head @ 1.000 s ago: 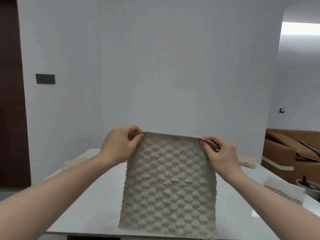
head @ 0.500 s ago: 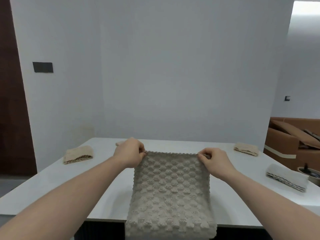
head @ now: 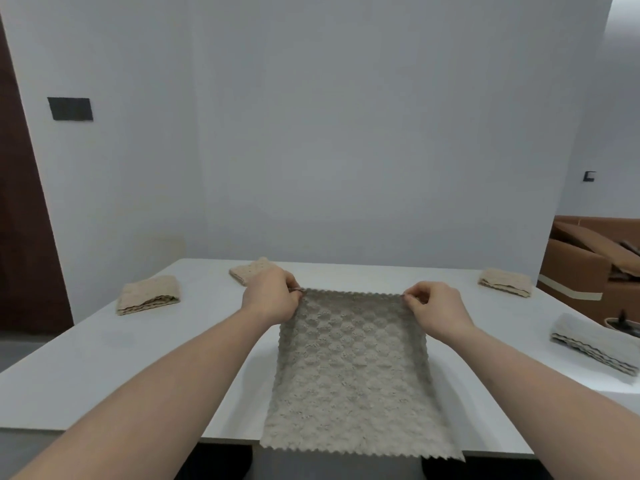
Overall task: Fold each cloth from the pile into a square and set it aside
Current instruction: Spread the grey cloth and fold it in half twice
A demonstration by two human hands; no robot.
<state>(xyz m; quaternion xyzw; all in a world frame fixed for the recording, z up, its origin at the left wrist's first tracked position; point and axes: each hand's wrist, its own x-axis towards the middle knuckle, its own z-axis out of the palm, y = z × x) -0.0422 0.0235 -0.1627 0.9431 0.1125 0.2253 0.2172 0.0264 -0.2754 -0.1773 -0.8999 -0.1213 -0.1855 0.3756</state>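
Two bare forearms reach out from the bottom of the view over a white table (head: 114, 368), and between them lies the cloth (head: 349, 372), a beige piece with a bumpy, bubble-like weave and zigzag edges. Its near edge hangs just past the table's front rim, and the rest stretches away across the tabletop toward the hands. At the cloth's far edge, the left hand (head: 270, 299) pinches the left corner with its fingers curled around the fabric, and the right hand (head: 436, 310) pinches the right corner between thumb and fingertips, so the far edge runs taut and nearly straight between them. Whether that edge is lifted slightly or lies on the surface cannot be told. Beyond the left hand, partly hidden by it, a folded cloth (head: 251, 270) lies near the table's far edge. Out to the left sits another folded beige cloth (head: 149, 294), well apart from the hands. On the right side a paler folded cloth (head: 595, 344) rests near the table's right edge, and farther back a fourth folded cloth (head: 505, 282) sits by the far right corner. Behind the table rises a plain pale wall (head: 346, 133), with a brown cardboard box (head: 585, 271) standing past the table to the right.
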